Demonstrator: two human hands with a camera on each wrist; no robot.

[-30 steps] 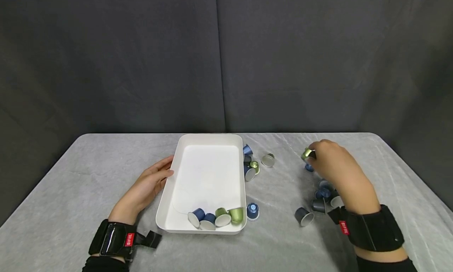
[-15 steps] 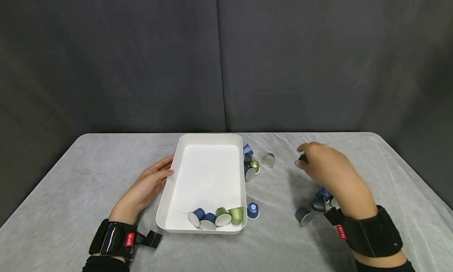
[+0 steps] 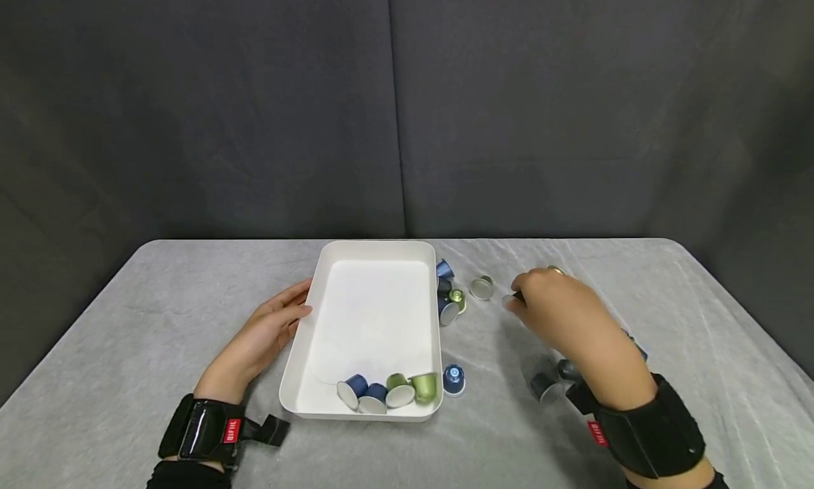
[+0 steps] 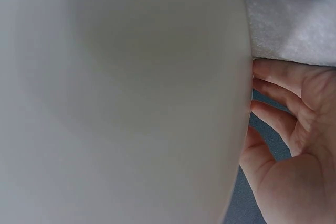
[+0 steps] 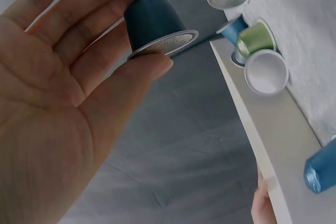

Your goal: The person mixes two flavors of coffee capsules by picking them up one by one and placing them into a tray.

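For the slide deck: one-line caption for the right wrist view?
Right hand pinches a dark blue capsule near the white tray, loose capsules beyond.

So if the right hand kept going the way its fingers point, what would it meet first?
Probably the grey-green capsule lying just ahead of the right hand, which pinches a dark capsule; past it, the capsules beside the white tray. Height is unclear, so it might pass above.

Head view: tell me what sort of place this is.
Probably a staged recording setup, not a home or a café. A table under a grey cloth stands before a plain dark backdrop, bearing only a white tray and scattered coffee capsules. Both wrists wear black strapped bands.
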